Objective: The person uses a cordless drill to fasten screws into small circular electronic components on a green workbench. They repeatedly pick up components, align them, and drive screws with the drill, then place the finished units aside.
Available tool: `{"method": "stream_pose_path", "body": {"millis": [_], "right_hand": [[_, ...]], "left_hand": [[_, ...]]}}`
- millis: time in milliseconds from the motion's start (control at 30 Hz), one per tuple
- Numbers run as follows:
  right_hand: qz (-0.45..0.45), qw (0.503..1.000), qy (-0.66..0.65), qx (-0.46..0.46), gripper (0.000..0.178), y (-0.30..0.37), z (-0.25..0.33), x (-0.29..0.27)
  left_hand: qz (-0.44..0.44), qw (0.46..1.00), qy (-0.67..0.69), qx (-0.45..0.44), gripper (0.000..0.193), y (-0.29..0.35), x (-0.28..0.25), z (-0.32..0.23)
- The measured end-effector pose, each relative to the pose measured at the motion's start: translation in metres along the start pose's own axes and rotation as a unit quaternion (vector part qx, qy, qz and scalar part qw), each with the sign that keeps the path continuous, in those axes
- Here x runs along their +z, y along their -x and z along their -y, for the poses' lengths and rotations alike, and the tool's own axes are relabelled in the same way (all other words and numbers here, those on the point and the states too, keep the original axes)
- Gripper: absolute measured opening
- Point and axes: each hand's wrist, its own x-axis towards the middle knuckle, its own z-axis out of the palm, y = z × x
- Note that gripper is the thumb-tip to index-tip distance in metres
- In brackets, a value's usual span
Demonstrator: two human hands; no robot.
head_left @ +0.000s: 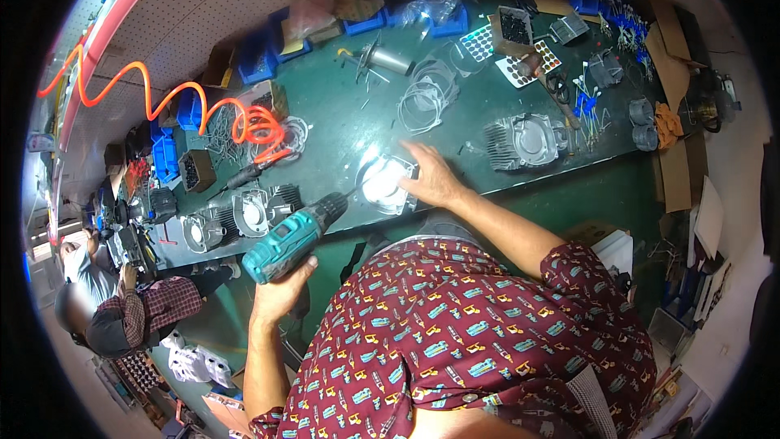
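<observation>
My left hand (282,286) is wrapped round the grip of a teal cordless drill (284,244). The drill points up and right, and its bit reaches the left side of a round metal housing (385,184) at the bench's near edge. Bright light washes out much of that housing. On its right side rests my right hand (433,176), thumb and fingers curved about the rim. Whether the bit touches a screw is too small to tell.
Finned metal housings stand left (252,210) and right (522,143) on the green bench (325,114). An orange coiled hose (146,85) hangs at left. Clear rings (426,93), a mallet (532,65) and blue bins (258,67) lie farther back. Another person (134,313) works at far left.
</observation>
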Motion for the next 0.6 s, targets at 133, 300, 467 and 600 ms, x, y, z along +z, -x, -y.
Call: {"method": "stream_pose_path", "body": {"millis": [133, 300, 467, 600], "right_hand": [[0.031, 0.996, -0.083, 0.02, 0.058, 0.002, -0.008, 0.016], [0.031, 0.994, -0.093, 0.04, 0.051, 0.002, -0.006, 0.018], [0.027, 0.997, -0.075, -0.024, 0.054, 0.002, -0.018, 0.031], [0.039, 0.996, -0.067, -0.038, 0.058, 0.003, -0.001, 0.017]], "left_hand": [[0.019, 0.999, -0.032, 0.024, 0.037, -0.013, 0.012, -0.019], [0.046, 0.995, -0.043, 0.081, 0.039, -0.025, 0.018, -0.036], [0.13, 0.971, -0.146, 0.14, 0.042, -0.055, 0.007, -0.086], [0.193, 0.912, -0.298, 0.203, 0.038, -0.083, 0.009, -0.15]]}}
